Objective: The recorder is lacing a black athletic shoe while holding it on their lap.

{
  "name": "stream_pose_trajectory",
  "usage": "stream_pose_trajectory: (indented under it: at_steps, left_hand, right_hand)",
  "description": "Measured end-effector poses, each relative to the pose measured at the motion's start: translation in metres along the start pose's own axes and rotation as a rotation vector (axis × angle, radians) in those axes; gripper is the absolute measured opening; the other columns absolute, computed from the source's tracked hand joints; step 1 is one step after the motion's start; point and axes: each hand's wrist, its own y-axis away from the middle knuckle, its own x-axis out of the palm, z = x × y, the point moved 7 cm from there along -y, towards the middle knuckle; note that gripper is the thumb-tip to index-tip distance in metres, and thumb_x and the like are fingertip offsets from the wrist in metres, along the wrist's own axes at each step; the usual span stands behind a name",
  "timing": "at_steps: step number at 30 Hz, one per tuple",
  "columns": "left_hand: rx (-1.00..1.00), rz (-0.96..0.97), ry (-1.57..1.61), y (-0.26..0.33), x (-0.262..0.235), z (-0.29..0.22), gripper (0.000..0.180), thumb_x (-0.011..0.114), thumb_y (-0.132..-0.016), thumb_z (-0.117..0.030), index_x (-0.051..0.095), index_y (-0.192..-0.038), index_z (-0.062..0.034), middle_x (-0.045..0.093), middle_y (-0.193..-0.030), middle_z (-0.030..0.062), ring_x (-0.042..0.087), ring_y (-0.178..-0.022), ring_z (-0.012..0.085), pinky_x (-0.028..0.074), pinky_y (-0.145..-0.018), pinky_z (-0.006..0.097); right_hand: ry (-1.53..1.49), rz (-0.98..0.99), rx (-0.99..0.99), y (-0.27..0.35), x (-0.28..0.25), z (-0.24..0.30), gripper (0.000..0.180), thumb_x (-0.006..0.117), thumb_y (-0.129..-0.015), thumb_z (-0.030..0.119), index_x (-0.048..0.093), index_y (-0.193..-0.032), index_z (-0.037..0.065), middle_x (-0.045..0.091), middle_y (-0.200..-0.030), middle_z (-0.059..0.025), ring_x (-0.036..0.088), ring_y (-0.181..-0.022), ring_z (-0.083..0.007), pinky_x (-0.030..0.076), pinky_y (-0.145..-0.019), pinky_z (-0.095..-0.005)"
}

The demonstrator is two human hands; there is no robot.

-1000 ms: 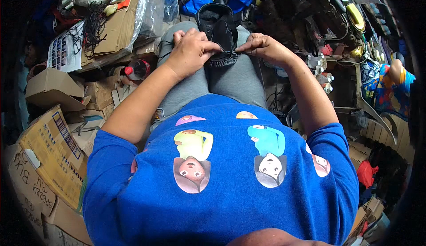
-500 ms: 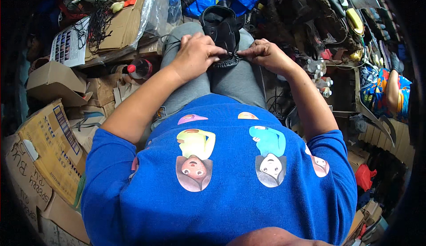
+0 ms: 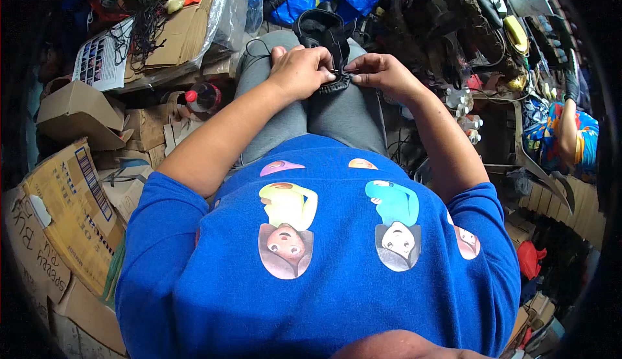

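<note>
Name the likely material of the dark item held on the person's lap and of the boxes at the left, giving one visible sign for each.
Dark item: looks like black leather or synthetic, matte, with a ribbed edge; the look leaves it open. Both the left hand and right hand pinch it. Boxes: brown corrugated cardboard, dull, with creased flaps.

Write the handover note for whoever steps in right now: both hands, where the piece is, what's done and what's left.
Left hand: closed over the near edge of the black shoe, pressing it onto the lap.
Right hand: fingers pinching the same edge from the other side, next to the left fingertips.
The shoe lies on the grey trousers, its far end pointing away from the body.
Around: cardboard boxes and a red-capped bottle to the left, a heap of dark footwear to the right.
Done: shoe is in hand and steadied.
Left: the work on the pinched edge looks unfinished; what exactly is being done there is too small to tell.
</note>
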Motion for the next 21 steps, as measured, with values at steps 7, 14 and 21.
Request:
stream_pose_trajectory:
  at_steps: [7, 14, 21]
  left_hand:
    - [0.176, 0.066, -0.114, 0.0, -0.005, -0.011, 0.014, 0.068, -0.077, -0.029, 0.067, -0.084, -0.0174, 0.067, -0.079, 0.0014, 0.06, -0.085, 0.0203, 0.028, -0.083, 0.042]
    - [0.18, 0.029, -0.191, 0.013, -0.019, -0.008, 0.01, 0.063, -0.081, -0.025, 0.066, -0.087, -0.0167, 0.064, -0.082, 0.0034, 0.055, -0.095, 0.0245, 0.032, -0.085, 0.045]
    - [0.169, 0.094, -0.104, 0.005, -0.003, -0.01, 0.013, 0.057, -0.084, -0.02, 0.065, -0.094, -0.0165, 0.068, -0.087, 0.0073, 0.063, -0.091, 0.027, 0.037, -0.082, 0.049]
  right_hand:
    - [0.518, -0.038, -0.034, -0.007, 0.007, 0.013, 0.008, 0.07, -0.079, 0.008, 0.065, -0.081, 0.002, 0.062, -0.075, 0.002, 0.054, -0.071, -0.0048, 0.044, -0.067, -0.0207]
    - [0.17, -0.094, -0.035, 0.008, -0.023, -0.001, 0.014, 0.072, -0.08, 0.013, 0.062, -0.086, 0.004, 0.06, -0.078, 0.0033, 0.053, -0.075, -0.005, 0.043, -0.067, -0.0212]
    - [0.401, -0.225, -0.101, 0.041, -0.027, -0.02, 0.016, 0.072, -0.08, 0.012, 0.061, -0.089, 0.004, 0.056, -0.083, 0.0019, 0.052, -0.081, -0.0065, 0.043, -0.072, -0.0228]
